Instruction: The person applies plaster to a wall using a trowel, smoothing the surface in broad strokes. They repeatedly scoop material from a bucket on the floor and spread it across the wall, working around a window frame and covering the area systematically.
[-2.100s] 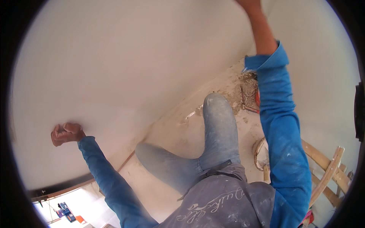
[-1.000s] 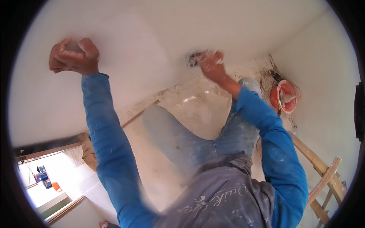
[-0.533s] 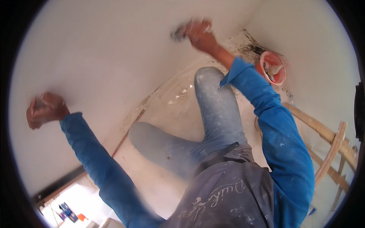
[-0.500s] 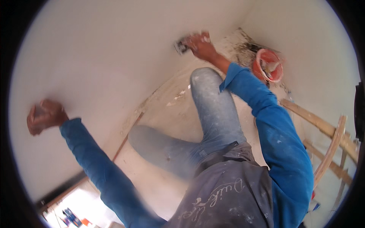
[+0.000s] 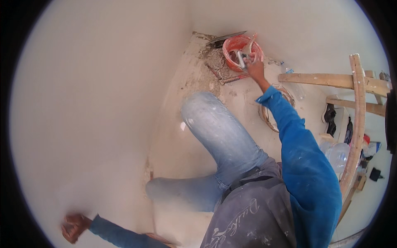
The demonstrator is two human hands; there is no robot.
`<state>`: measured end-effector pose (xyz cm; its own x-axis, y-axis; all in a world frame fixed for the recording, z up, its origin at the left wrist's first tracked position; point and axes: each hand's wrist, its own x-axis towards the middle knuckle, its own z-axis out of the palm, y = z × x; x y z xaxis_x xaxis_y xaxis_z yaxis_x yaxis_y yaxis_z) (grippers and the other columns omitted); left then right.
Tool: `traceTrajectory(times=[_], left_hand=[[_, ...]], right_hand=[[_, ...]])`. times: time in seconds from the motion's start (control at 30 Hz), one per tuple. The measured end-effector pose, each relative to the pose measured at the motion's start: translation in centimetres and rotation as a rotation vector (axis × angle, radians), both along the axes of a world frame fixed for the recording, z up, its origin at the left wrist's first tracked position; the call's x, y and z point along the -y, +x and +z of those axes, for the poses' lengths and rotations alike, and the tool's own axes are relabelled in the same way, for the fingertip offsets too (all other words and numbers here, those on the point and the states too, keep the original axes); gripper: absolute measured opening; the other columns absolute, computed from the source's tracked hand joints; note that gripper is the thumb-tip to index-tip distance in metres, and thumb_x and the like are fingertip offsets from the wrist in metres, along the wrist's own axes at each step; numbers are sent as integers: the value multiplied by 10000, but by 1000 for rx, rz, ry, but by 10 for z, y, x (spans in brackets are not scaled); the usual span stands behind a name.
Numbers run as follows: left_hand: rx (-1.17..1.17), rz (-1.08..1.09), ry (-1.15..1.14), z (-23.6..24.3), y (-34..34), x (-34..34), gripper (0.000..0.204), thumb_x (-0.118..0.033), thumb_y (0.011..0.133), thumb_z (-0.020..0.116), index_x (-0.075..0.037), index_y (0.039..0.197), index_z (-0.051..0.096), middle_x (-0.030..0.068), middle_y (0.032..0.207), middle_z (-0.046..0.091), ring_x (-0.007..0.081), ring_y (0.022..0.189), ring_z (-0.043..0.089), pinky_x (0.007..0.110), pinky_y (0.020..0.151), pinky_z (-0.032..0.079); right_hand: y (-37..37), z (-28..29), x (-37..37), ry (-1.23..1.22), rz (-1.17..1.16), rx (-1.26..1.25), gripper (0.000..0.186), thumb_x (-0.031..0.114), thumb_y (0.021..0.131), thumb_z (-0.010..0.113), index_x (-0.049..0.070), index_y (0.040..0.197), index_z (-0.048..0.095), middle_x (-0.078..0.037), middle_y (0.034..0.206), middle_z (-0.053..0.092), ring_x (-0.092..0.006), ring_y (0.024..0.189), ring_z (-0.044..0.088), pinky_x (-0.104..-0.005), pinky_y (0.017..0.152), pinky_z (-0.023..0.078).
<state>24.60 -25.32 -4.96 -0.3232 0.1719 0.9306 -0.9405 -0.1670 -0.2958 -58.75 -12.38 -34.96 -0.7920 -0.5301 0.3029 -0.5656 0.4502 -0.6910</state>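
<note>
My right hand (image 5: pixel 254 68) reaches out to a red bucket (image 5: pixel 228 58) by the far corner of the room. It grips a small flat-bladed scraper (image 5: pixel 240 60) with a pale grey blade, which is over the bucket's opening. Pale smears coat the bucket's rim and inside. At the lower left, my left hand (image 5: pixel 75 227) is beside the pale wall (image 5: pixel 103 103), its fingers curled in. Slight blur and the curled fingers hide what it holds, if anything.
A dark flat board (image 5: pixel 226 38) leans behind the bucket, and a red-handled tool (image 5: pixel 235 78) lies before it. A round tub (image 5: pixel 268 117) sits under my right forearm. Wooden trestle beams (image 5: pixel 318 80) and a clear plastic jug (image 5: pixel 338 157) stand to the right. My bent knees are near the wall.
My right hand with the scraper has left the wall and gone over to the bucket. My left hand appears lower in the picture, and the view has turned toward the right.
</note>
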Motion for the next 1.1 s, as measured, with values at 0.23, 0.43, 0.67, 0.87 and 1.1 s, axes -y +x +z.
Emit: traceTrajectory(times=[0.23, 0.43, 0.67, 0.87, 1.1], left_hand=[[-8, 148, -40, -19, 9, 10, 435, -364, 982, 404, 13, 1170, 512, 197, 1226, 480, 370, 1139, 458, 522, 949, 355], [-19, 120, -93, -19, 37, -11, 431, -365, 963, 407, 4, 1165, 501, 189, 1222, 471, 363, 1141, 446, 523, 950, 347], [-44, 77, -137, -30, 8, -4, 428, -365, 941, 411, -6, 1160, 488, 179, 1218, 460, 355, 1143, 432, 526, 951, 338], [-48, 65, -148, -20, -41, 20, 426, -366, 922, 415, -15, 1156, 477, 171, 1215, 451, 348, 1145, 419, 527, 952, 330], [-59, 60, -126, -3, -59, 15, 426, -367, 900, 419, -25, 1151, 463, 161, 1211, 440, 340, 1148, 405, 530, 953, 321]], right_hand=[[-104, -50, 63, 611, 22, 114, 248, 99, 813, 605, 9, 1034, 673, -252, 887, 685, -380, 954, 667, -475, 849, 512], [-104, -105, 109, 674, 209, -25, 203, 74, 791, 608, 2, 965, 685, -248, 957, 675, -407, 926, 663, -480, 805, 535], [-98, -86, 105, 854, 509, -101, 243, 91, 786, 575, 78, 999, 692, -186, 1137, 639, -375, 998, 646, -504, 830, 525], [-101, -44, 82, 827, 378, 110, 326, 122, 785, 654, 132, 1111, 652, -150, 1101, 663, -350, 1051, 633, -464, 912, 493], [-101, -38, 14, 101, -171, 364, 393, 154, 866, 647, 72, 1236, 545, -132, 1132, 625, -270, 990, 635, -387, 811, 517]])
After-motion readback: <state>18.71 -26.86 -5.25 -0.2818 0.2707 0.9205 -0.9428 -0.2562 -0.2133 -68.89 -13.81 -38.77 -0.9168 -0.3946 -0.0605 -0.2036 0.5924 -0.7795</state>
